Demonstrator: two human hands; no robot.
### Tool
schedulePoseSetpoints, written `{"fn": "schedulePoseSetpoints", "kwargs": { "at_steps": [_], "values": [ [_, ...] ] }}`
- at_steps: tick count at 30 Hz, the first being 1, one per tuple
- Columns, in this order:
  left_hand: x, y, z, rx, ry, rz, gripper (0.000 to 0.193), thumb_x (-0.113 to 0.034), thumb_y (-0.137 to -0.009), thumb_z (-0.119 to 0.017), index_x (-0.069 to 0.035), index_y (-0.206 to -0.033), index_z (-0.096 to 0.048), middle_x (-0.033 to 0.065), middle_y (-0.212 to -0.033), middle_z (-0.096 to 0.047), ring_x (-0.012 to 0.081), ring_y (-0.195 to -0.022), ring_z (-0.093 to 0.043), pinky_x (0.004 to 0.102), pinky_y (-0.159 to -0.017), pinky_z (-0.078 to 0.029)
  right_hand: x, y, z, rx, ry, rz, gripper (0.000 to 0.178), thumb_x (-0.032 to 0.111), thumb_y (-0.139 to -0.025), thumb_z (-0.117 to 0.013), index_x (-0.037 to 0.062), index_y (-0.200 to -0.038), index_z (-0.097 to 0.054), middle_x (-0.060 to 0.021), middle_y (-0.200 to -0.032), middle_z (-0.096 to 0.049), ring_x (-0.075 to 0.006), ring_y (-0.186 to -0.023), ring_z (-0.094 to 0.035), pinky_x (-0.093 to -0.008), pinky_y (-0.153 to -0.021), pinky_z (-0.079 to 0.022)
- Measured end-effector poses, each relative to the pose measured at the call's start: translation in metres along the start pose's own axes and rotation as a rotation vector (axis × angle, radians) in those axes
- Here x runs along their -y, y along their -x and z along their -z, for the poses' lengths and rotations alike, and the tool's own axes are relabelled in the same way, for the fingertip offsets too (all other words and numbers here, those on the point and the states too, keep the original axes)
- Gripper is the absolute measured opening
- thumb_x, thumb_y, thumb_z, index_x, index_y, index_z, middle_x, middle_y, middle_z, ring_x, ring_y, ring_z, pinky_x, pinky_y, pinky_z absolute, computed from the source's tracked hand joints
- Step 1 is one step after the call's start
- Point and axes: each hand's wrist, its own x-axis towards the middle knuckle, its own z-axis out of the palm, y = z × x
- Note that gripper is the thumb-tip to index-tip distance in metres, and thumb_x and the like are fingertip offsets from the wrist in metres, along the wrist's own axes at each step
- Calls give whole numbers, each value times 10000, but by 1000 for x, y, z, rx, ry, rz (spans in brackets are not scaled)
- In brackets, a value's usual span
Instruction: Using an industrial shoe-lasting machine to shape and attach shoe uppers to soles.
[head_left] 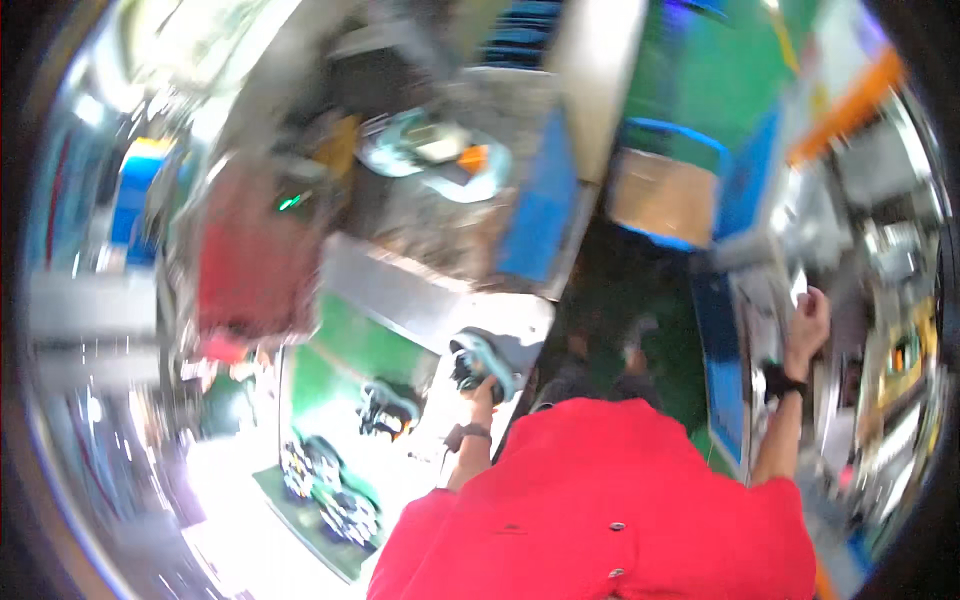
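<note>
Red shirt: fills the lower middle of the blurred, tilted view; both bare forearms rise out of it.
Left arm: bent at the elbow, forearm going straight up the frame, a dark band on the wrist.
Left hand: fingers curled shut around a dark device with a pale teal frame, held at the near edge of the white counter.
Right arm: stretched up and out to the person's right, a black wrist strap below the hand.
Right hand: raised against a blurred pale surface beside a blue panel; the blur hides whether the fingers grip anything or rest flat.
Counter, near part: a green mat carries another dark device with a teal frame; more dark round pieces lie in a row toward the lower left corner.
Counter, far part: a red machine with a small green light stands at the left edge.
Farthest: a large teal-rimmed unit with an orange spot and a blue-rimmed cardboard box at the top.
</note>
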Motion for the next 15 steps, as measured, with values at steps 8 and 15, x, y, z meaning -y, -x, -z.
{"fn": "schedulePoseSetpoints", "kwargs": {
  "at_steps": [8, 15],
  "values": [
    [-11, -87, 44, -73, 722, 62, 508, 20, -630, -773, 42, -1111, -611, 124, -1009, -666, 248, -852, -666, 367, -735, -563, 415, -10, -46, 640, -671, 563, 476, 101, -844, -646, 51, -1301, -522, -134, -1195, -608, -234, -1046, -597, -342, -901, -482],
    [-39, -263, 177, -334, 748, 82, 521, -136, -593, -836, 72, -1027, -635, 173, -970, -681, 279, -855, -681, 388, -755, -556, 571, 28, -123, 977, -229, 1014, 655, 53, -671, -663, 32, -1301, -487, -142, -1176, -600, -257, -1077, -571, -336, -958, -424]
  ]
}}
